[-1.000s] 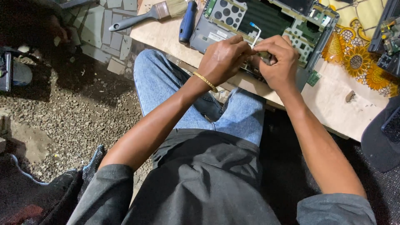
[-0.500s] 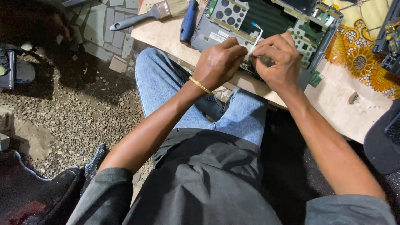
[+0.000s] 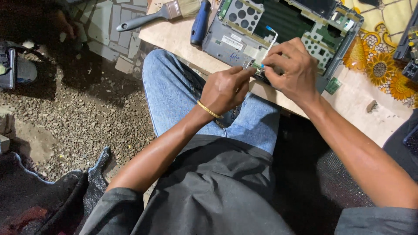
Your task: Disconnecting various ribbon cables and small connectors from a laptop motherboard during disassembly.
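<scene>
1. Opened grey laptop base (image 3: 278, 32), with its green circuit board and perforated metal plates laid bare, lies on the pale wooden tabletop (image 3: 174, 37), its near edge directly under the fingers of both hands.
2. Since half a second ago the left hand (image 3: 226, 89) has slid a little lower and its index finger now stretches forward, tip against the small connector at the near edge of the base; before, that hand sat more bunched up against the other.
3. The right hand (image 3: 289, 72) has barely shifted: its fingers are curled close together, pinched on something small just above the left fingertip. What exactly they grip is hidden beneath them.
4. A thin white flat ribbon cable (image 3: 268, 41) with a blue tip runs away from the fingers, up across the board; its near end disappears under the right fingers.
5. Judging by this, the work has narrowed to that one connector spot, the left finger steadying or pressing while the right holds; whether the cable is seated or free I cannot tell.
6. Beyond the fingers, to the far left, a grey-handled paintbrush with pale bristles (image 3: 156, 15) and a blue-handled tool (image 3: 200, 24) rest untouched on the tabletop.
7. A gold bangle (image 3: 210, 110) circles the left wrist.
</scene>
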